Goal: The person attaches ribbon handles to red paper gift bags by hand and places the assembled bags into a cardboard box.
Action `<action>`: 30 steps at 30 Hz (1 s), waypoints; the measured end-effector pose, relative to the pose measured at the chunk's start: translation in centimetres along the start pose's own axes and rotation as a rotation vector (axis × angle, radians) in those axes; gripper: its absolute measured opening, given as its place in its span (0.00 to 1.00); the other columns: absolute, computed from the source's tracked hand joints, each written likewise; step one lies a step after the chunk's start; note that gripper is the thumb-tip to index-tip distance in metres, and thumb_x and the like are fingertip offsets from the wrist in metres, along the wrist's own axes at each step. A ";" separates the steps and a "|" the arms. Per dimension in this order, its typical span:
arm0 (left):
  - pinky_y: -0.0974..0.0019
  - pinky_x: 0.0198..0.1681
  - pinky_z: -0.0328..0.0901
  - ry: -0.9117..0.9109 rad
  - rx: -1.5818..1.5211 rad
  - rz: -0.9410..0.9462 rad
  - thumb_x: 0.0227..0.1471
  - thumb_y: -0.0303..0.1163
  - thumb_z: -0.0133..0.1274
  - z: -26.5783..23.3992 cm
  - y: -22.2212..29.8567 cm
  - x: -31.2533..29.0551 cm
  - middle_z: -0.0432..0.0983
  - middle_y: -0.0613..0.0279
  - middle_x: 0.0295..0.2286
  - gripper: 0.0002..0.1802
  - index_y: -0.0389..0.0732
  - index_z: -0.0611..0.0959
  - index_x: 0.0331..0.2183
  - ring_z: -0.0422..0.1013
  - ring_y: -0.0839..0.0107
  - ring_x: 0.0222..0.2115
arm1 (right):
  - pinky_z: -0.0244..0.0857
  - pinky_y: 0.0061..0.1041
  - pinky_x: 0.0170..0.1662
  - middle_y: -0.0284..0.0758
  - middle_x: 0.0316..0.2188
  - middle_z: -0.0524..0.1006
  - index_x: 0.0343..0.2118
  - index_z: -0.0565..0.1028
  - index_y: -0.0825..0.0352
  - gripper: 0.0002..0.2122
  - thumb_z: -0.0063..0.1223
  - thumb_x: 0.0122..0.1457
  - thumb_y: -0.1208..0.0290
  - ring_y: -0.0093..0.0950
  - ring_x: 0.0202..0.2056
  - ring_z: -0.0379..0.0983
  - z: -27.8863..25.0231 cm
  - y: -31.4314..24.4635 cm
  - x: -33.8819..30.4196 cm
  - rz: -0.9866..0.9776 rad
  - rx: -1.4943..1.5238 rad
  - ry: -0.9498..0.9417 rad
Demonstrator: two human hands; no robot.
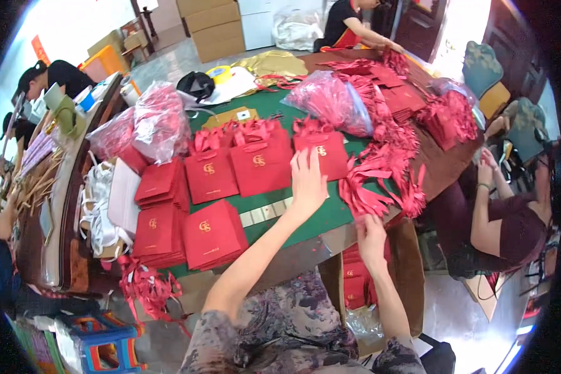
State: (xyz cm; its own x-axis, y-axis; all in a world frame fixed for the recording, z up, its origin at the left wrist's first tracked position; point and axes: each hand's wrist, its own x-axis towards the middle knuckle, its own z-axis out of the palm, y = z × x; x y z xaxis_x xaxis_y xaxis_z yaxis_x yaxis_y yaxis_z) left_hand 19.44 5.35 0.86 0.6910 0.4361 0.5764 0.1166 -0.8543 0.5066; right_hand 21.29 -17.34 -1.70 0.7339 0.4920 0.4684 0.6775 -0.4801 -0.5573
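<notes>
My left hand [308, 184] reaches over the green table top [305, 230], fingers stretched out over the lower left part of a red paper gift bag [333, 153] with a gold emblem. At the table's front edge, my right hand [372, 240] has its fingers closed at the loose end of red ribbons [363, 194], seemingly pinching one. These ribbons lie in a thick tangle. Left of my left hand, more red gift bags [260, 163] stand with ribbon handles up. Flat red bags [213, 234] lie stacked nearer me, beside a pale segmented strip [265, 213].
Below the table edge, an open cardboard box [405, 274] holds red bags. Plastic-wrapped ribbon bundles [333, 103] lie behind. White bags with cords [121, 199] stand at left. Another person [505, 212] sits at right; someone [349, 28] works at the far side. Plastic stools [106, 343] stand lower left.
</notes>
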 end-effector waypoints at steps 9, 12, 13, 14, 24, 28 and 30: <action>0.61 0.48 0.68 -0.428 -0.842 -0.114 0.50 0.18 0.49 -5.2 2.1 -10.7 0.78 0.47 0.41 0.23 0.38 0.77 0.50 0.75 0.58 0.43 | 0.70 0.22 0.38 0.36 0.32 0.76 0.34 0.77 0.72 0.03 0.56 0.57 0.81 0.23 0.35 0.75 0.3 -8.1 0.0 0.111 0.704 -0.143; 0.68 0.37 0.71 -0.437 -0.753 -0.384 0.55 0.24 0.52 -7.1 1.6 -13.4 0.81 0.54 0.31 0.15 0.35 0.80 0.46 0.77 0.69 0.30 | 0.70 0.21 0.38 0.34 0.34 0.76 0.36 0.77 0.71 0.03 0.56 0.59 0.81 0.22 0.35 0.75 1.4 -9.4 0.2 0.149 0.708 -0.249; 0.68 0.37 0.71 -0.399 -0.728 -0.334 0.55 0.24 0.52 -7.8 1.5 -14.2 0.81 0.54 0.31 0.15 0.35 0.80 0.46 0.77 0.69 0.30 | 0.70 0.21 0.38 0.34 0.34 0.76 0.36 0.77 0.71 0.03 0.56 0.59 0.81 0.22 0.35 0.75 1.9 -9.8 -0.2 0.118 0.710 -0.243; 0.71 0.38 0.70 -0.355 -0.718 -0.410 0.57 0.24 0.51 -8.5 1.4 -14.9 0.81 0.59 0.32 0.13 0.33 0.80 0.44 0.76 0.74 0.32 | 0.70 0.20 0.38 0.33 0.35 0.75 0.37 0.77 0.71 0.05 0.56 0.59 0.80 0.21 0.35 0.75 2.5 -10.1 -0.5 0.196 0.808 -0.264; 0.73 0.40 0.69 -0.261 -0.833 -0.729 0.62 0.23 0.48 -10.5 1.4 -17.7 0.80 0.66 0.35 0.11 0.28 0.81 0.43 0.73 0.81 0.34 | 0.70 0.21 0.39 0.36 0.37 0.78 0.36 0.79 0.70 0.05 0.60 0.57 0.79 0.22 0.38 0.75 4.8 -11.6 -3.6 0.254 0.846 -0.339; 0.74 0.35 0.70 -0.145 -0.622 -0.465 0.55 0.23 0.56 -14.3 1.9 -17.5 0.79 0.59 0.38 0.11 0.35 0.83 0.42 0.74 0.79 0.31 | 0.70 0.23 0.38 0.35 0.34 0.79 0.34 0.77 0.70 0.03 0.60 0.57 0.79 0.22 0.33 0.75 2.7 -14.0 -3.2 -0.119 0.643 -0.144; 0.72 0.34 0.70 0.065 -0.544 -0.383 0.50 0.22 0.59 -16.6 1.3 -16.9 0.77 0.56 0.42 0.13 0.37 0.84 0.41 0.75 0.73 0.31 | 0.69 0.23 0.40 0.34 0.33 0.79 0.34 0.76 0.70 0.03 0.58 0.58 0.80 0.23 0.34 0.75 0.3 -14.9 -3.6 -0.006 0.754 -0.278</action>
State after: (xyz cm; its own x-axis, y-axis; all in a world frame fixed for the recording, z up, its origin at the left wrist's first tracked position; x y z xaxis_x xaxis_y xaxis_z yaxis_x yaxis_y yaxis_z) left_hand -3.94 1.57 2.43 0.6260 0.7109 0.3204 -0.0434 -0.3786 0.9246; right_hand 8.53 -11.71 4.71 0.6240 0.7035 0.3402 0.3929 0.0939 -0.9148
